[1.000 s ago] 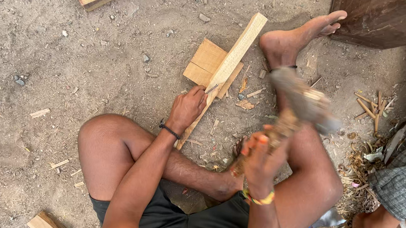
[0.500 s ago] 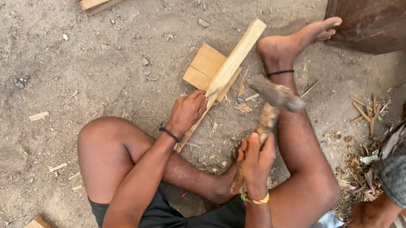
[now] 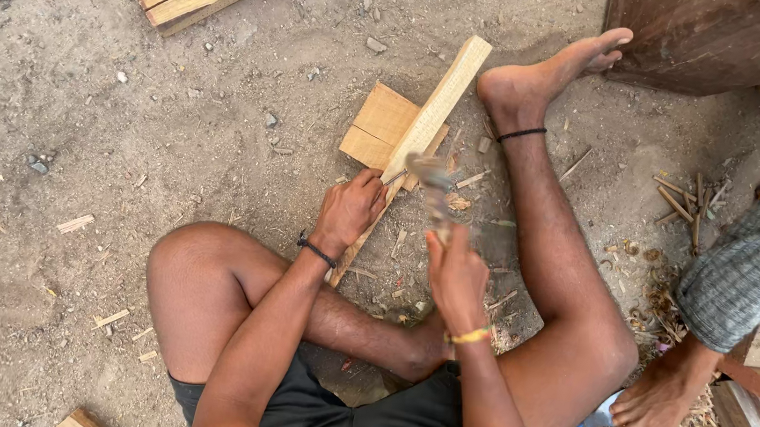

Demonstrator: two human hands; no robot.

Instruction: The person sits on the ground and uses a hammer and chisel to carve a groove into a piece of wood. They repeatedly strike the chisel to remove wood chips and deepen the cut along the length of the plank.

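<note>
We are chopping a wood strip on the dirt ground (image 3: 80, 116), mid-swing.

The strip (image 3: 433, 111) lies slanted across a flat block (image 3: 375, 128) between our legs. Our left hand (image 3: 349, 208) clenches its near end; our right hand (image 3: 454, 273) grips a blurred tool (image 3: 430, 186), seemingly a hatchet. The next blow needs 1 clean strike clear of our fingers.

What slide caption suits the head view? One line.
Seated on dirt, left hand steadies a wooden strip while right hand swings a hatchet.

I see bare sandy ground (image 3: 80, 116) strewn with wood chips (image 3: 682, 203), under even daylight, a dark wooden panel (image 3: 700, 35) top right.
</note>
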